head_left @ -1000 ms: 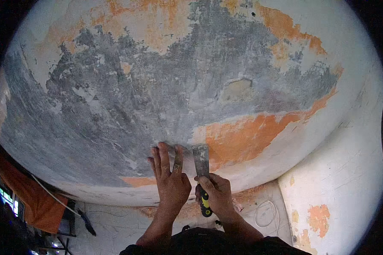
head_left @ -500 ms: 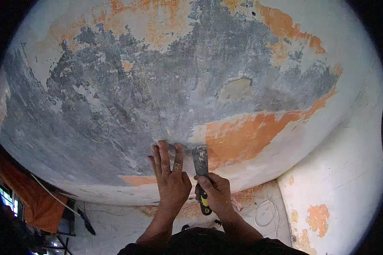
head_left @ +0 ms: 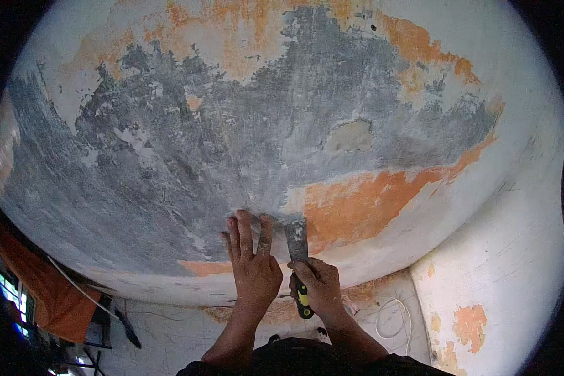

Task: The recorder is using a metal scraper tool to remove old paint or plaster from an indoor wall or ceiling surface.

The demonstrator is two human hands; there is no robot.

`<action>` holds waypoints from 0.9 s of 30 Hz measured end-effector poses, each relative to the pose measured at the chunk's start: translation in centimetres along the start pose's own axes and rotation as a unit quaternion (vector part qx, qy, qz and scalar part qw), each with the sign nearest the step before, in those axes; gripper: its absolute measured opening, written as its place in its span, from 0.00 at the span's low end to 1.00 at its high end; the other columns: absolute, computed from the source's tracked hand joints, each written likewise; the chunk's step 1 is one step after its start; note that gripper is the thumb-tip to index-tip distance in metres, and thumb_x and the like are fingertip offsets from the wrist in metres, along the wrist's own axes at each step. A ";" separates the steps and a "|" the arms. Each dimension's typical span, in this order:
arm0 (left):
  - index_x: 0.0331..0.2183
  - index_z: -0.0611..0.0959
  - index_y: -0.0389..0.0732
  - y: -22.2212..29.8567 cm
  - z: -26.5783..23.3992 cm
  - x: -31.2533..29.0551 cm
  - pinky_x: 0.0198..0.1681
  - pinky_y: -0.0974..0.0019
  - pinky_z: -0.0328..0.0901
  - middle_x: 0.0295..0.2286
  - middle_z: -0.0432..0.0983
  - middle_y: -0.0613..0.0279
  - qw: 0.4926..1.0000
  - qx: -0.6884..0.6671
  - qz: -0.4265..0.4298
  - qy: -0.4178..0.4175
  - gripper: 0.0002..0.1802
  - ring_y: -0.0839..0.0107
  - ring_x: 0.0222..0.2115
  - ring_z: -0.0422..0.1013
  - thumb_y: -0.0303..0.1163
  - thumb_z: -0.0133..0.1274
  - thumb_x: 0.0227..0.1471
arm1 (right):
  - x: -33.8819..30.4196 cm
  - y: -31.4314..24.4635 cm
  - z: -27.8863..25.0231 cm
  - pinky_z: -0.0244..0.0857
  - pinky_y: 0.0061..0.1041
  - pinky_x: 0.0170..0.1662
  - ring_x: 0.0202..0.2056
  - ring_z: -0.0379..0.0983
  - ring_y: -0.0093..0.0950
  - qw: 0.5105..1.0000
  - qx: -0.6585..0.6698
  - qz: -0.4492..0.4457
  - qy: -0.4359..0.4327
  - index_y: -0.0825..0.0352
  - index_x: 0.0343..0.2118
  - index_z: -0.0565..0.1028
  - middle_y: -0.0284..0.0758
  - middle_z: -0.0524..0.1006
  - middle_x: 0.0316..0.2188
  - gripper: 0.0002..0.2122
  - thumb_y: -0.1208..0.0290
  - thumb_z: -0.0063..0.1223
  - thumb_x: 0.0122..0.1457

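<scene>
My right hand [head_left: 320, 286] is closed round the black and yellow handle of a scraper [head_left: 297, 241]. Its flat metal blade points up the wall, with the tip against the surface at the left border of an orange patch [head_left: 357, 210]. Just left of the blade, my left hand [head_left: 255, 269] lies with fingers stretched out and fingertips on the wall [head_left: 169, 175]. Around the hands the wall is bare grey, with orange and whitish coats left at its borders. Dust clings to the left fingers.
A second wall [head_left: 489, 269] with orange spots meets this one at the right corner. A white cable [head_left: 393, 318] lies coiled on the tiled floor [head_left: 188, 329]. At lower left are an orange-brown cloth [head_left: 50, 291] and a long-handled brush-like tool [head_left: 128, 329].
The view has shifted very slightly, so the wall and hands sit a little lower in the picture. Both hands and the scraper keep nearly the same place on the wall.
</scene>
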State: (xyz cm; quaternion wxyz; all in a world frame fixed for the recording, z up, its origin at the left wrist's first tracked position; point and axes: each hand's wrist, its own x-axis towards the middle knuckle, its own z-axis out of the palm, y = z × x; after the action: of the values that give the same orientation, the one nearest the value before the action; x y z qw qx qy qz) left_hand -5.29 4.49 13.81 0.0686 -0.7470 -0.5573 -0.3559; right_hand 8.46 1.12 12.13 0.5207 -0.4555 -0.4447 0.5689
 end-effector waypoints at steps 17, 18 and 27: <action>0.59 0.63 0.40 -0.7 0.1 0.4 0.60 0.31 0.34 0.62 0.38 0.39 1.000 0.004 0.024 0.004 0.40 0.35 0.62 0.35 0.16 0.44 0.40 | 0.2 -0.1 0.0 0.65 0.24 0.22 0.18 0.69 0.22 0.999 0.021 -0.025 -0.001 0.76 0.35 0.74 0.35 0.73 0.18 0.13 0.67 0.48 0.62; 0.59 0.63 0.40 -0.6 -0.1 0.3 0.60 0.31 0.34 0.62 0.38 0.40 1.000 0.003 0.015 0.002 0.40 0.35 0.62 0.34 0.16 0.44 0.40 | 0.1 -0.5 0.2 0.65 0.24 0.22 0.18 0.69 0.22 1.000 0.022 -0.020 -0.003 0.76 0.35 0.74 0.35 0.73 0.18 0.13 0.67 0.48 0.62; 0.59 0.63 0.40 -0.5 -0.6 0.1 0.60 0.31 0.33 0.62 0.38 0.40 1.000 -0.002 0.007 0.008 0.39 0.35 0.62 0.34 0.17 0.44 0.41 | 0.2 -1.9 0.4 0.65 0.22 0.25 0.21 0.70 0.20 0.999 0.003 0.016 -0.028 0.74 0.34 0.76 0.33 0.74 0.20 0.13 0.65 0.49 0.62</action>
State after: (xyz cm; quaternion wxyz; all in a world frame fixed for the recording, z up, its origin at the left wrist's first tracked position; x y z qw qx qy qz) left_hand -6.03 4.45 14.15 0.0740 -0.7481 -0.5508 -0.3626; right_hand 8.38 1.39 14.06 0.5002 -0.4449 -0.4500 0.5911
